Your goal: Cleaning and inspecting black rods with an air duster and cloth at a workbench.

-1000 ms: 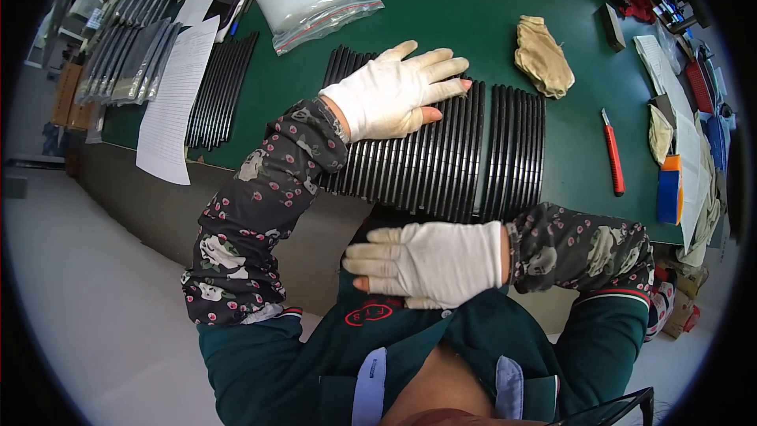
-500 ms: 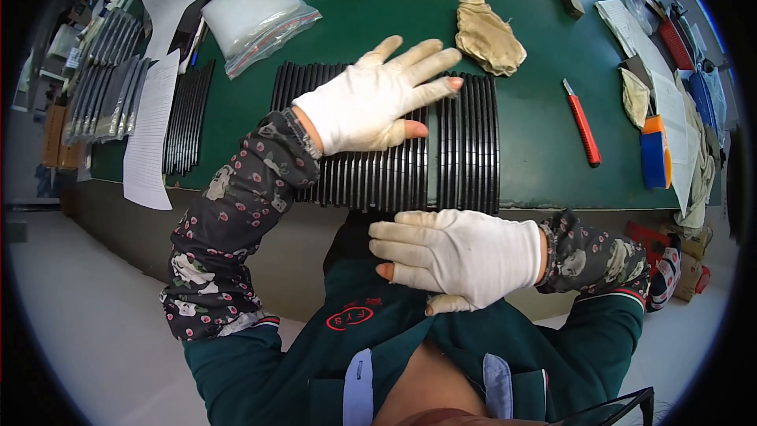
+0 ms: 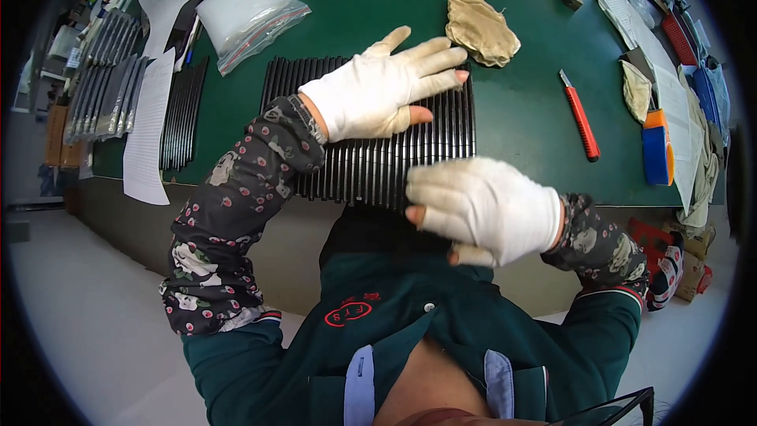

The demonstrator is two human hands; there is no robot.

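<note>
A row of slim black rods (image 3: 355, 170) lies side by side near the front edge of the green table (image 3: 536, 126). My left hand (image 3: 382, 87), in a white glove with some bare fingertips, rests flat across the far part of the row, fingers stretched and spread. Over the near right corner of the rods is my right hand (image 3: 489, 209), gloved the same way and slightly blurred. Its fingers point left, extended and holding nothing visible; whether they touch the rod ends I cannot tell. Both hands cover part of the row.
Right of the rods lies a red utility knife (image 3: 581, 116), with blue and orange tape rolls (image 3: 656, 154) beyond. A tan glove (image 3: 481, 28) sits behind the row. To the left are a bag of white material (image 3: 248, 12), more black rods (image 3: 185, 114) and paper sheets (image 3: 150, 142).
My right hand has moved away from my body, up to the row's near right corner. The gap between the rods has closed and the row's right edge has shifted left. My left hand stays nearly still.
</note>
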